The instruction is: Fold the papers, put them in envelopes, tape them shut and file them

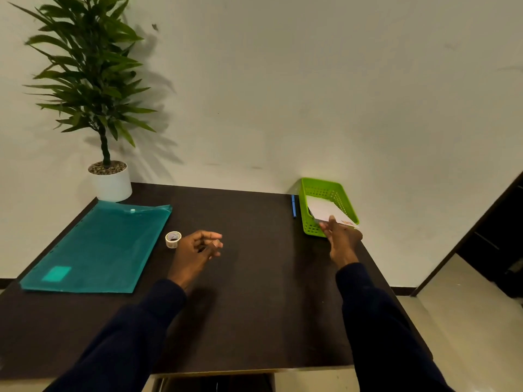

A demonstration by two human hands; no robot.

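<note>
White envelope [325, 210] with coloured print at its near corner, lying tilted in the green basket [342, 193], long axis near-right to far-left. Right hand [341, 239] pinches its near edge. Left hand [198, 248] empty, fingers loosely curled, beside tape [173, 239].

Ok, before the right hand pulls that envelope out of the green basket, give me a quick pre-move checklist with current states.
1. Right hand on the white envelope: ok, fingers touch its near edge; firm grip cannot tell.
2. Envelope free to lift: ok, it leans out over the near rim of the green basket.
3. Left hand empty: ok, fingers loosely curled, holding nothing.
4. Tape roll within reach: ok, on the table beside the left hand.
5. Teal folder ready for filing: cannot tell, it lies flat; whether its flap is fastened is unclear.
6. Envelope already sealed: cannot tell.
</note>
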